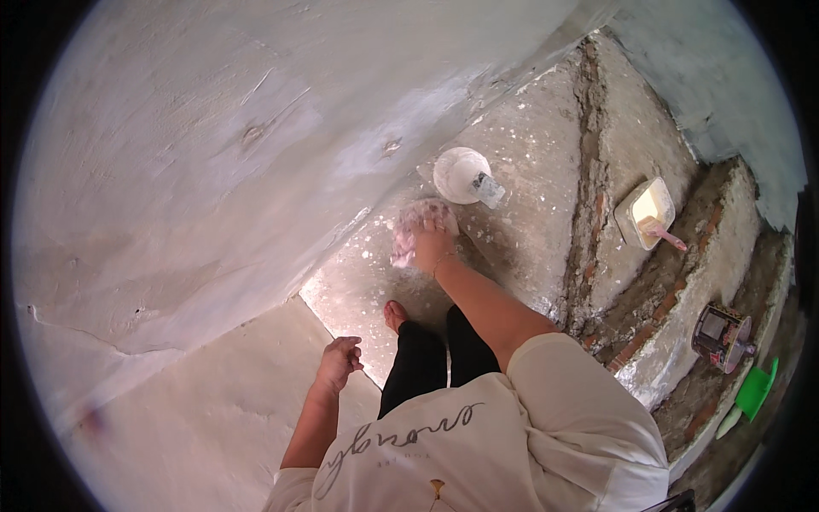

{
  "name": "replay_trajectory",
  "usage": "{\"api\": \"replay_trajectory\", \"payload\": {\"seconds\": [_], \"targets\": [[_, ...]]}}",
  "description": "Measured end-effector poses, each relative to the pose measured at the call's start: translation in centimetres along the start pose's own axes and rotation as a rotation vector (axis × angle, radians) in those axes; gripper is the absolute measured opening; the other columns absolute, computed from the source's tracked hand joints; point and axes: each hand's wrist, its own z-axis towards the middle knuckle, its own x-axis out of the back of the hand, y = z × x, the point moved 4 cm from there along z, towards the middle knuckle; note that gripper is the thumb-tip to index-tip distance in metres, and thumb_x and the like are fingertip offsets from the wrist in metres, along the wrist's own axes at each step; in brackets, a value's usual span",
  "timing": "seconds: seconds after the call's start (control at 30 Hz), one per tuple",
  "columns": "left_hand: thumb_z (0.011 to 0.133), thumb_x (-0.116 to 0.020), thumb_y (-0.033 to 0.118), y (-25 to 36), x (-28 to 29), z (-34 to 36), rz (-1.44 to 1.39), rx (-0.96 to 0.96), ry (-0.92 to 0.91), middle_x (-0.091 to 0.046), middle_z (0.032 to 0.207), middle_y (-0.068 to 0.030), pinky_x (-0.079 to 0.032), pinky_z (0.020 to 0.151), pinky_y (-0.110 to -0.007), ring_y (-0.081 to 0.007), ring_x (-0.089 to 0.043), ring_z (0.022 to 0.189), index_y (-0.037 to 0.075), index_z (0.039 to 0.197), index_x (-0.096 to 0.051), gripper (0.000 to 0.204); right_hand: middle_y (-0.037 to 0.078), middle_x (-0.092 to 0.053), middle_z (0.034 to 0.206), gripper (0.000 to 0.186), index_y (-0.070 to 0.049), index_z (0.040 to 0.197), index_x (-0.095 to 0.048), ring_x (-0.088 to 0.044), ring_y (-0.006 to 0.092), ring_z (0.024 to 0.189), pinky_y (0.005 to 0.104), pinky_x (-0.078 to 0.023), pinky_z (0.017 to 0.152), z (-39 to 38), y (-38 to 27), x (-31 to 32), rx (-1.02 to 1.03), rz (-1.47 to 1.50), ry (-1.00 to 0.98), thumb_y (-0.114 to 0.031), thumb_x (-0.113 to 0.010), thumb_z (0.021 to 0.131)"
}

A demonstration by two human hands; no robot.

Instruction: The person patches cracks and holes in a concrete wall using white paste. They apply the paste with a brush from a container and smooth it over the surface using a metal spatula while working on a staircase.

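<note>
My right hand (433,246) is closed on a crumpled pinkish-white cloth (404,246), somewhat smeared by motion, low over the paint-spattered concrete landing (512,213). Just beyond the cloth stands a round white bucket (454,167). A flat grey-metal scraper blade (489,190) juts over the bucket's near right rim; its other end is hard to make out. To the left, my left hand (339,363) hangs in the air beside the wall with its fingers curled in, and nothing shows in them.
Rough concrete steps (648,328) with broken edges descend on the right. On them are a white tub (632,224) with a pink-handled brush (665,234), a dark can (722,338) and a green dustpan-like piece (755,392). A plastered wall (213,188) borders the landing. My foot (395,315) is near the cloth.
</note>
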Motion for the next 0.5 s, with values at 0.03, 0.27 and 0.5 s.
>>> {"api": "replay_trajectory", "payload": {"seconds": [0.03,0.27,0.5], "targets": [[0.086,-0.054,0.021,-0.4,0.3,0.3,0.000,0.002,0.008,-0.054,0.071,-0.0030,-0.050,0.059,-0.029,-0.0127,-0.052,0.058,0.002,0.104,-0.056,0.026,0.024,-0.047,0.127,0.050,-0.011,0.115,-0.058,-0.047,0.0375,0.116,0.0425,-0.040,0.096,0.6,0.2,-0.3,-0.026,0.071,-0.066,-0.033,-0.067,0.071],[0.089,-0.052,0.029,-4.4,1.6,3.4,0.037,0.006,-0.011,-0.058,0.077,-0.0079,-0.054,0.069,-0.037,-0.0202,-0.057,0.062,0.001,0.098,-0.058,0.030,0.020,-0.065,0.097,0.036,-0.002,0.098,-0.064,-0.062,0.0332,0.094,0.0449,-0.049,0.077,-3.2,3.6,1.0,-0.553,0.845,-0.556,-0.034,-0.062,0.081],[0.095,-0.027,0.053,6.8,-8.7,-0.2,-0.684,-0.027,-0.521,-0.056,0.116,-0.0219,-0.035,0.101,-0.049,-0.0386,-0.051,0.110,-0.006,0.119,-0.047,0.067,0.023,-0.038,0.139,0.066,0.003,0.134,-0.037,-0.038,0.0322,0.129,0.0452,-0.032,0.105,-4.3,0.4,10.9,-0.389,2.552,-0.690,-0.050,-0.028,0.096]]}}
